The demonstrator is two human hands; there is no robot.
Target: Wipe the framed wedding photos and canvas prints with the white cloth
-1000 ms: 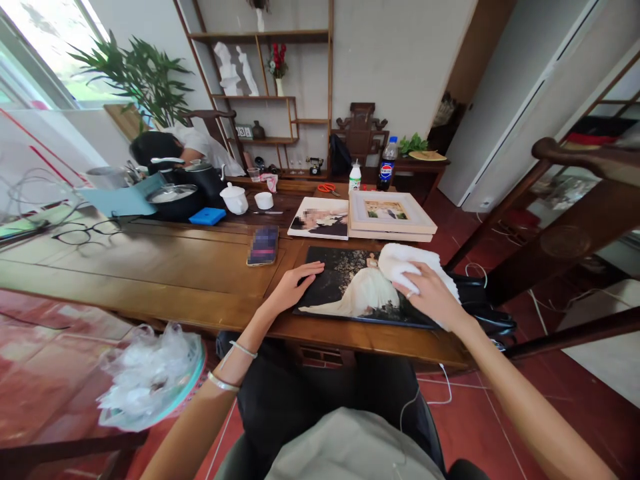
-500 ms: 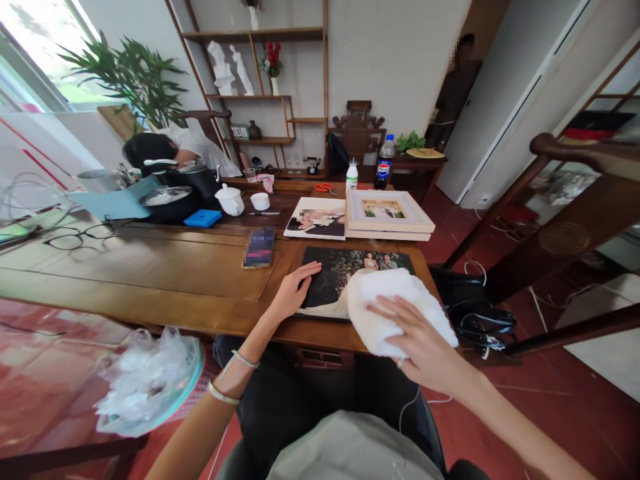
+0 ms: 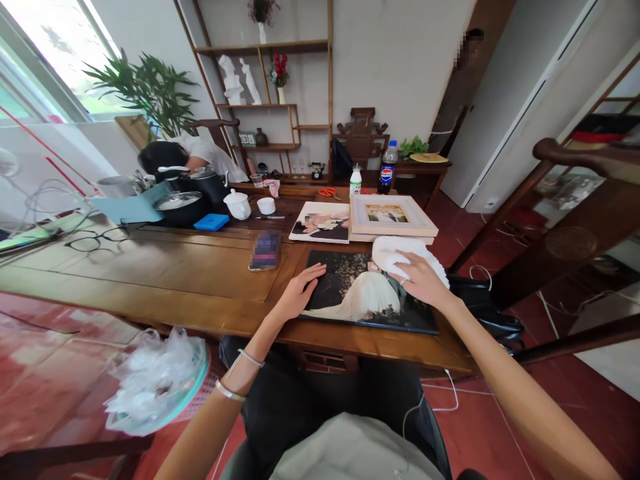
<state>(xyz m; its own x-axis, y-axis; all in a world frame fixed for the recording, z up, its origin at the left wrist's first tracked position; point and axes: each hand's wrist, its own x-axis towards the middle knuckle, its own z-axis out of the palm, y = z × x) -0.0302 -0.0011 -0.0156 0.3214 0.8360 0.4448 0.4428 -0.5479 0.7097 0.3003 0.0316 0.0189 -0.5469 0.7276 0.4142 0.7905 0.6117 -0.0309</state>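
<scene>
A dark photo panel [image 3: 350, 293], printed with a figure in a pale gown, lies flat on the wooden table. Resting on its left edge is my left hand [image 3: 299, 293], fingers stretched out, with bangles on the wrist. My right hand [image 3: 420, 277] holds a white fluffy cloth [image 3: 400, 250] against the panel's upper right corner. The cloth hides that corner and touches or nearly touches the framed picture behind; which of these I cannot tell.
Behind the panel lie a photo board [image 3: 320, 223] and a stack of framed pictures [image 3: 395, 220]. A phone [image 3: 265, 250] and glasses [image 3: 97, 240] are to the left. A cola bottle [image 3: 387, 168] stands at the back. A bag-lined basket [image 3: 200, 393] sits below; another person [image 3: 215, 160] leans across the table.
My right hand has moved the cloth away from me, from the panel's lower right to its upper right corner, uncovering the lower part. My left hand keeps its place on the panel.
</scene>
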